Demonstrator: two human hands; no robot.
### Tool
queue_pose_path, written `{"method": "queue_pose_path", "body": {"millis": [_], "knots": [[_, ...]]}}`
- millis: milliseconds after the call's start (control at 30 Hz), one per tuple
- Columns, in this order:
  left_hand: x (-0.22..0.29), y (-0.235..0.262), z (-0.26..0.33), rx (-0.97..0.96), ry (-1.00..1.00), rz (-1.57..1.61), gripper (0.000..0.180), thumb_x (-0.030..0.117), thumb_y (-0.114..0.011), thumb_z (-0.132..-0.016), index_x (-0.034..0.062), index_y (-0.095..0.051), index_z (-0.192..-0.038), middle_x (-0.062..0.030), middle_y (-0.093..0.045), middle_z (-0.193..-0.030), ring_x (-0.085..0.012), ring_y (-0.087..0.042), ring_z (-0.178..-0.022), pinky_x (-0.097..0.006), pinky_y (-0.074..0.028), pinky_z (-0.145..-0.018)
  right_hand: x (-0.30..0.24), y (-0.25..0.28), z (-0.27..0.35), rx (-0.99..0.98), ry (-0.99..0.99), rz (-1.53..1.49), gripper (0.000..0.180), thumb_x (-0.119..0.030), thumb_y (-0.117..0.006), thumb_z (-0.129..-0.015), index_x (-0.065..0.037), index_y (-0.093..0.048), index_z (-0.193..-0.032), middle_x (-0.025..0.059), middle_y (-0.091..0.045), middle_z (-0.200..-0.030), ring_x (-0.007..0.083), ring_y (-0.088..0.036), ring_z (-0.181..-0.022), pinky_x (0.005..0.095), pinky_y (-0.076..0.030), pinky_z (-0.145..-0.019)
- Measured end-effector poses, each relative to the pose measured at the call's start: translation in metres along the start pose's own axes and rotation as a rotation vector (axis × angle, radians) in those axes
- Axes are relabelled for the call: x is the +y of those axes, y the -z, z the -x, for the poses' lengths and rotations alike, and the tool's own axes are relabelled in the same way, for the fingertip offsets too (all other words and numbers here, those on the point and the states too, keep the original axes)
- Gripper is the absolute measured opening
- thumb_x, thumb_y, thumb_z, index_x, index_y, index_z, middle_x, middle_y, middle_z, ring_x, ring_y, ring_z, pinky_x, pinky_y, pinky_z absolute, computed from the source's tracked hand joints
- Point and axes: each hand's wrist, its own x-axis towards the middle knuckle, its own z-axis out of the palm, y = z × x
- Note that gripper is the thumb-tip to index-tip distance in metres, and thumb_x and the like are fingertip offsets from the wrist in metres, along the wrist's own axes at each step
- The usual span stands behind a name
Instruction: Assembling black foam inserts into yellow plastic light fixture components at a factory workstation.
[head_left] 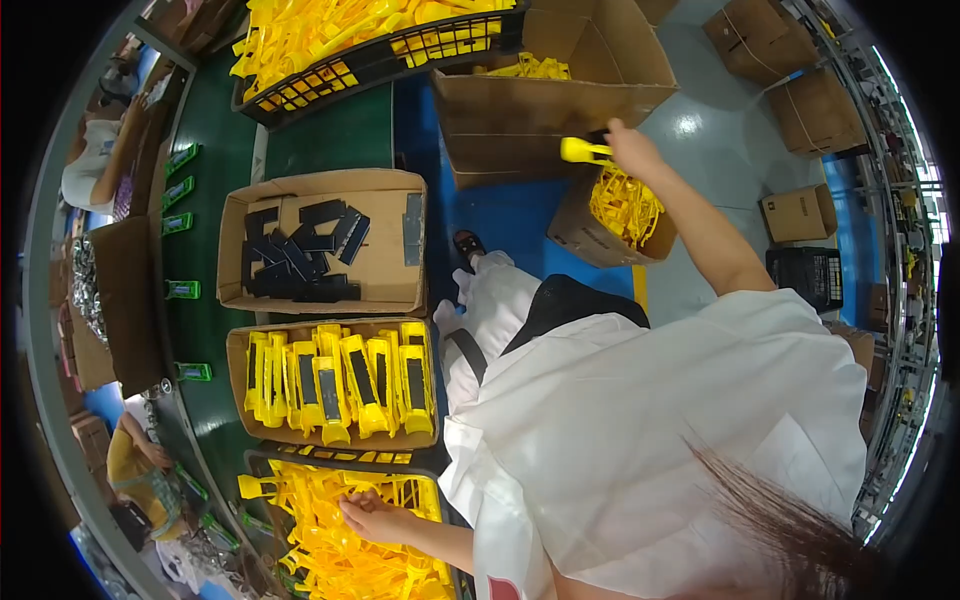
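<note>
My right hand (632, 150) is closed on a yellow plastic part (583, 150) with a broad flat end, held above a small carton (583, 222) full of thin yellow plastic pieces (625, 208). At the lower left, my left hand (374, 516) reaches into a black crate (440, 462) heaped with yellow plastic parts (330, 565). Its fingers are curled at the surface of the heap; what they grip is hidden. Just beyond that crate, a carton (236, 385) holds yellow parts with dark strips (362, 375) set in them, standing in a row.
Another carton (390, 290) contains loose black rectangular pieces (290, 262). At the top, a black crate (390, 60) overflows with yellow parts beside a large open carton (555, 115). Green holders (182, 290) line the green workbench (205, 400). Other people work at the far left.
</note>
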Motion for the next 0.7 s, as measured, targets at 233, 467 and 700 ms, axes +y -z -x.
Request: {"method": "queue_pose_path", "body": {"millis": [233, 467, 700], "knots": [[-0.01, -0.03, -0.032, -0.099, -0.029, -0.118, 0.024, 0.017, -0.051, -0.081, 0.0002, -0.052, -0.099, -0.0082, -0.056, -0.081, -0.0148, -0.053, -0.064, -0.023, -0.045, -0.059, 0.098, -0.063, 0.003, 0.039, -0.14, 0.081, 0.018, -0.017, -0.038, -0.084, -0.002, -0.044, -0.09, 0.0244, -0.056, -0.079, 0.0397, -0.055, -0.073, 0.0492, -0.042, -0.063], [-0.023, -0.009, -0.036, 0.096, -0.427, -0.9, 0.017, 0.01, -0.055, -0.075, -0.0011, -0.056, -0.088, -0.0138, -0.056, -0.083, -0.0238, -0.055, -0.07, -0.031, -0.043, -0.065, -0.182, -0.014, -0.053, -0.021, 0.635, -0.846, 0.015, -0.017, -0.044, -0.087, -0.003, -0.046, -0.092, 0.0031, -0.051, -0.061, 0.0099, -0.047, -0.048, 0.0217, -0.038, -0.047], [-0.04, -0.011, -0.024, 0.108, -0.203, -1.152, 0.027, 0.018, -0.059, -0.072, -0.0037, -0.055, -0.088, -0.0172, -0.057, -0.078, -0.0321, -0.055, -0.073, -0.037, -0.043, -0.065, -0.348, 0.02, -0.059, -0.436, 1.087, -1.053, 0.009, -0.011, -0.046, -0.085, -0.003, -0.047, -0.089, 0.0014, -0.05, -0.062, 0.0058, -0.044, -0.051, 0.0181, -0.037, -0.048]]}}
